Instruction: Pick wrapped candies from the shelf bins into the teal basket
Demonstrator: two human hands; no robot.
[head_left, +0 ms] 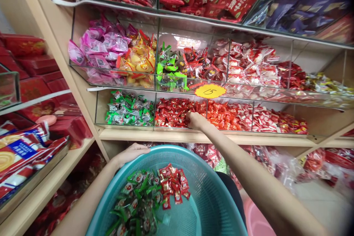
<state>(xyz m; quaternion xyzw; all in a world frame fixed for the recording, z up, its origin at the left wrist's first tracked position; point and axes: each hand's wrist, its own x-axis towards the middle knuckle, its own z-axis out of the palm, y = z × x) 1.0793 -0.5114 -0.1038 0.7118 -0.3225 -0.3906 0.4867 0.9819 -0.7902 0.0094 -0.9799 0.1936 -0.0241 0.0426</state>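
Note:
My left hand [130,153] grips the far rim of a round teal mesh basket [204,191] held low in front of me. Inside the basket lie several green-wrapped candies [132,199] and a smaller pile of red-wrapped candies [173,182]. My right hand [195,119] reaches forward into a clear shelf bin of red-wrapped candies [173,112], its fingers curled down among the wrappers. What the fingers hold is hidden.
A bin of green candies [128,110] sits left of the red one; more red and white candies fill bins to the right. A yellow price tag [210,90] marked 15 hangs above. Upper shelves hold pink, yellow and red packets. Red boxes and biscuit packs line the left shelves.

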